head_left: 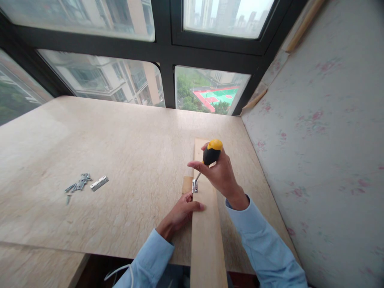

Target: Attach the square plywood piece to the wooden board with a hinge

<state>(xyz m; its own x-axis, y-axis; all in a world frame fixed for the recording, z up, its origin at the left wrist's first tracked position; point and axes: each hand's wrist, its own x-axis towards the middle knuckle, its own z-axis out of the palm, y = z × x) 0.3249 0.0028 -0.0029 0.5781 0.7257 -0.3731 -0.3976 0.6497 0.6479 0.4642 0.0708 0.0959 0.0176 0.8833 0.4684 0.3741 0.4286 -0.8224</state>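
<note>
Marble worktop (90, 160) by window, plank (207, 232) lower centre. Right hand (220, 174) clenched on screwdriver (212, 152), tip on hinge (195, 186) at plank's left edge; left hand (181, 212) grips the plank edge just below. Looks like screw-driving: needs tip seated, plank pinned.

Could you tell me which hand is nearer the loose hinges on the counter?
Left. The left hand steadies the plank, right of the loose hinges; the right hand is farther right, holding the screwdriver.
</note>
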